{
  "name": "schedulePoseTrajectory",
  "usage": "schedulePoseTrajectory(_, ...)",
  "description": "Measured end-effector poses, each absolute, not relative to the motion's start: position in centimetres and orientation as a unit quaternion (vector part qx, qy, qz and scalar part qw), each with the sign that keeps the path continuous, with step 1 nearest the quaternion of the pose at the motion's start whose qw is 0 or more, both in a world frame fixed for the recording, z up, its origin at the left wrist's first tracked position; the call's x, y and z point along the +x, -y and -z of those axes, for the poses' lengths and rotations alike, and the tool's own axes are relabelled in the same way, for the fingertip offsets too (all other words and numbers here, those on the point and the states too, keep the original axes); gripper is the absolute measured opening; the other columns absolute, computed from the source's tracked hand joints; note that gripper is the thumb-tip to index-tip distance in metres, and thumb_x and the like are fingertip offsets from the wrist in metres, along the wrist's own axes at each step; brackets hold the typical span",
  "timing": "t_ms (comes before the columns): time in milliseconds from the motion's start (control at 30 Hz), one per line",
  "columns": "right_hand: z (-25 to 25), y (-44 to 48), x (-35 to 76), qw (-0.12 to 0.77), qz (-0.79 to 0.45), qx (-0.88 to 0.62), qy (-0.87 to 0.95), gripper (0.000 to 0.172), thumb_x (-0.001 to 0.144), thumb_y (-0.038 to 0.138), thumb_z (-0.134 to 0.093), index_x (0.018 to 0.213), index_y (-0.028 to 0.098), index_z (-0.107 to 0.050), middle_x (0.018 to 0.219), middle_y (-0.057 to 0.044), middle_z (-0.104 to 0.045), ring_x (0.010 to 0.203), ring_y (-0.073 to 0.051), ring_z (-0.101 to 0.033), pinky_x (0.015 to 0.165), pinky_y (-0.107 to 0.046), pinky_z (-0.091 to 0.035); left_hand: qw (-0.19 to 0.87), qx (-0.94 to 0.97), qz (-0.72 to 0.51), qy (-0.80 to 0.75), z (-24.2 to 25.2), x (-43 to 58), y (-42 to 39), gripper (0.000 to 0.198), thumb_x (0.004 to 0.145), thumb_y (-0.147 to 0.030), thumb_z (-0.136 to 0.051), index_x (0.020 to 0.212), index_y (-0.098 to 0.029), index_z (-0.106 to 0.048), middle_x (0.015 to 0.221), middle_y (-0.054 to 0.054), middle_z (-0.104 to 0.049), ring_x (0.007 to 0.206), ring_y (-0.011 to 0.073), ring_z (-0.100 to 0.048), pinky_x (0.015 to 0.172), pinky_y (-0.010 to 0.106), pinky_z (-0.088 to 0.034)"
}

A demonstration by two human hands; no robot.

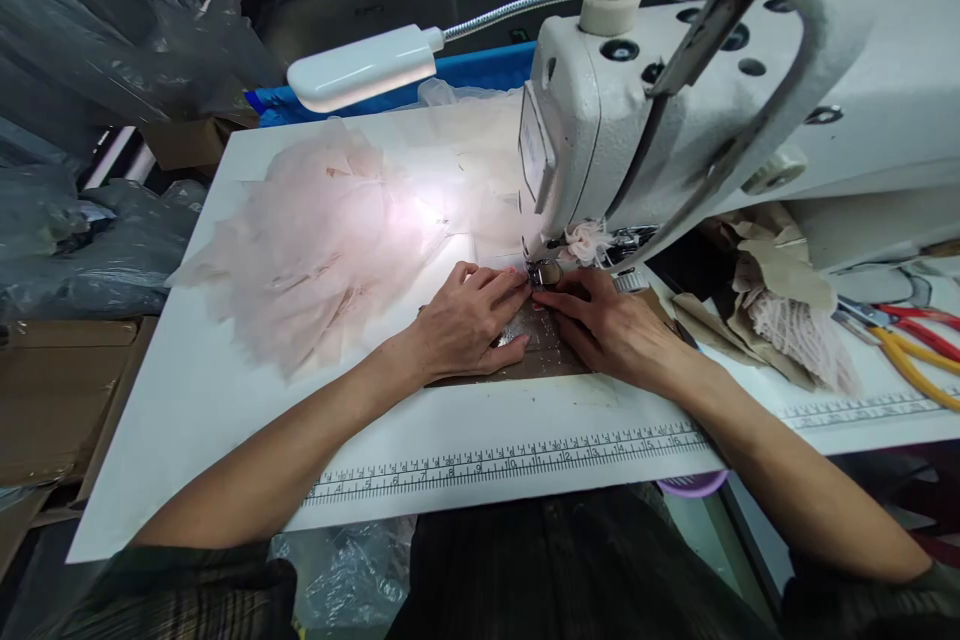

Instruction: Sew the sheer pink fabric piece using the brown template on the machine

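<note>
A white sewing machine (pixel 577 120) stands over the white table (pixel 225 440), its presser foot (pixel 544 273) down between my hands. My left hand (pixel 472 318) lies with fingers spread on the brown plate and a shiny clear piece (pixel 525 328), fingertips at the left of the foot. My right hand (pixel 611 325) is right of the foot, its fingers bent and pressed together near the needle area; whatever they hold is hidden. Sheer pale pink fabric (pixel 315 240) is heaped left of my left hand, with more sheer fabric (pixel 487 150) behind the foot.
A lit white lamp (pixel 364 68) hangs over the table's back. Right of the machine lie brown paper scraps (pixel 787 260), pink trim (pixel 802 330), and red and yellow-handled scissors (pixel 907 345). A printed ruler (pixel 510 460) runs along the front edge. Cardboard boxes (pixel 67 400) stand at left.
</note>
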State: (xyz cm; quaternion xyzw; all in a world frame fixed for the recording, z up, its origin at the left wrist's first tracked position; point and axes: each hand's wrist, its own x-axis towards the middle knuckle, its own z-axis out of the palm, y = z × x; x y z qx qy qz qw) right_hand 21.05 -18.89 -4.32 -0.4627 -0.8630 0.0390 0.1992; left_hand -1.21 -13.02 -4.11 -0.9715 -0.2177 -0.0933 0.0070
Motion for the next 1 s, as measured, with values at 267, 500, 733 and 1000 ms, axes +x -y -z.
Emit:
schedulePoseTrajectory(267,4.0,18.8,21.6,0.199,-0.114,-0.494,0.839,0.038,0.093,0.021,-0.046,0.127,0.017,-0.063,0.11,-0.014,-0.064,0.092,-0.025,-0.065,0.081,-0.038,-0.057,0.0,-0.97,0.096,0.223,4.2,-1.1,12.4,0.052,0.092,-0.049,-0.044,0.125,-0.01,-0.056,0.129,0.016,-0.057,0.107,0.0289,-0.055,0.089,0.045,-0.04)
schedulePoseTrajectory(500,2.2,18.0,24.0,0.201,-0.286,-0.524,0.777,0.029,0.096,0.032,-0.047,0.116,0.019,-0.064,0.104,-0.007,-0.068,0.1,-0.024,-0.063,0.088,-0.035,-0.053,0.018,-0.971,0.103,0.216,4.3,-1.1,11.8,0.058,0.091,-0.055,-0.045,0.126,-0.011,-0.054,0.127,0.018,-0.057,0.102,0.0287,-0.055,0.086,0.045,-0.039)
schedulePoseTrajectory(733,3.5,17.1,24.2,0.255,-0.263,-0.568,0.737,0.034,0.098,0.04,-0.04,0.089,0.017,-0.064,0.085,-0.008,-0.066,0.078,-0.023,-0.062,0.072,-0.033,-0.052,0.004,-0.97,0.107,0.219,4.4,-1.2,11.3,0.059,0.09,-0.058,-0.045,0.124,-0.011,-0.055,0.121,0.016,-0.058,0.1,0.0275,-0.055,0.088,0.044,-0.039)
schedulePoseTrajectory(1000,1.9,18.0,23.4,0.26,-0.294,-0.574,0.719,0.027,0.094,0.041,-0.049,0.096,0.019,-0.065,0.092,-0.005,-0.068,0.081,-0.02,-0.062,0.074,-0.029,-0.05,-0.021,-0.966,0.108,0.232,4.6,-1.4,11.2,0.056,0.092,-0.055,-0.044,0.128,-0.013,-0.051,0.118,0.015,-0.058,0.105,0.0283,-0.054,0.094,0.047,-0.037)
